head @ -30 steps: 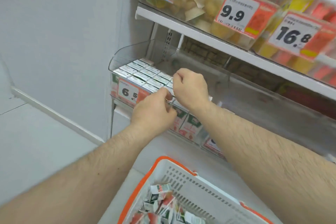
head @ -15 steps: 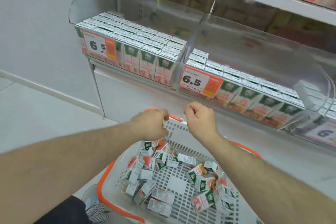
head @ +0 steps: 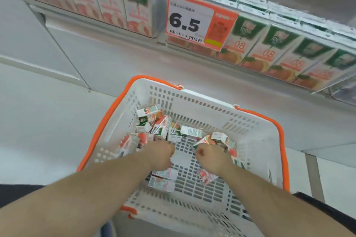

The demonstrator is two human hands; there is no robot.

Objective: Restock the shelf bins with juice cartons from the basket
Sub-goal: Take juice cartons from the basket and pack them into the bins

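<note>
A person looks down into a white basket (head: 256,132) with an orange rim, standing on the floor below a shelf. At upper left, a shelf bin (head: 107,0) holds upright juice cartons packed face-out. To its right hangs a price tag (head: 192,23) reading 6.5, and a second bin (head: 285,48) runs off to the right, also filled with cartons.

Inside the basket, small juice cartons (head: 159,127) lie loose and jumbled on the slotted floor. The left hand (head: 161,155) reaches down among them with fingers curled under; whether it grips a carton cannot be told. The right hand (head: 210,157) is also curled, knuckles up, touching a carton at its fingertips, but a grip is not clear.

The cartons look light, stiff and boxy, with smooth printed faces that may slip. They would likely be best pinched across the two broad faces, without squeezing hard enough to dent them.
</note>
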